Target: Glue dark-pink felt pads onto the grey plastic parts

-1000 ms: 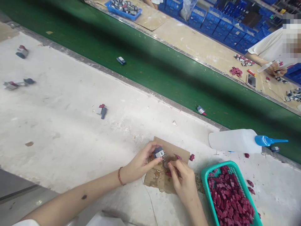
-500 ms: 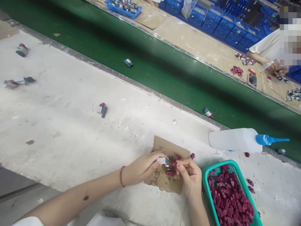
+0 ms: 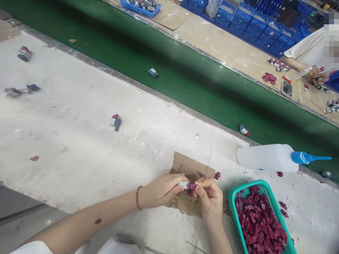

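My left hand (image 3: 161,190) pinches a small grey-and-white part (image 3: 183,184) above a wet, stained piece of cardboard (image 3: 194,208). From the right, my right hand (image 3: 210,197) holds a small dark red piece (image 3: 191,186) against the end of that part; the two appear to touch. Other red pieces lie on the cardboard, partly hidden by my fingers. One more red piece (image 3: 217,175) lies at the cardboard's right edge. A green basket (image 3: 231,197) full of red pieces is just right of my right hand.
A white bottle with a blue nozzle (image 3: 267,157) lies behind the basket. Assembled grey and red parts (image 3: 116,122) rest on the white table (image 3: 79,141). Beyond runs a green conveyor belt (image 3: 190,81) carrying several parts. Across it, a person's hands (image 3: 315,74) hold something small.
My right hand has moved left, bringing the red piece up against the grey-and-white part. The parts on the belt have shifted slightly right in view.
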A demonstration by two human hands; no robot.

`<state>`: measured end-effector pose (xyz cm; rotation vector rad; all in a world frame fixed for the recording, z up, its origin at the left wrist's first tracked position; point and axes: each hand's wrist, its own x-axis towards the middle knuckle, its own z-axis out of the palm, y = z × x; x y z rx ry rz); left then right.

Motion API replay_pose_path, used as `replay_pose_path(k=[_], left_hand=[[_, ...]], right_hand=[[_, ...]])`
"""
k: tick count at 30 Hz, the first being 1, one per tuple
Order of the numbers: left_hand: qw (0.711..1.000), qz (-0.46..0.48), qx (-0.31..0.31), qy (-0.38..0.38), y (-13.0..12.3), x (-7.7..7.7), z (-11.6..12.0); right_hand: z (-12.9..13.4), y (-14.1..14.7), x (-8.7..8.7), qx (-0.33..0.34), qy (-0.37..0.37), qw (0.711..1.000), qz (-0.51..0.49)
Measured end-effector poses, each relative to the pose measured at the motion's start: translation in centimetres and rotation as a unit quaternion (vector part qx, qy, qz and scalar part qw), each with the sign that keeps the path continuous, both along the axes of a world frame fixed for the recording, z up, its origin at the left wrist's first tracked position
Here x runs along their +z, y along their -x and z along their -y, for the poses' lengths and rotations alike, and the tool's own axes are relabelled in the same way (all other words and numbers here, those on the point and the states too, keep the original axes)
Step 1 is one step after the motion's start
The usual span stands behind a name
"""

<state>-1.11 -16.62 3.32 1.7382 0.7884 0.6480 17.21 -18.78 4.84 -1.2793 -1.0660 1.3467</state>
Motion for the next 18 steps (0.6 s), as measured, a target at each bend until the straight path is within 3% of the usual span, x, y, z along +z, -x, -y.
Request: replay_pose_path(k=[18], left_hand=[[0.984,-0.062,0.001,-0.167,-0.1,-0.4,0.6]], right_hand=[[0.5,0.2,1.5,0.080,0.005,0.994,0.074]])
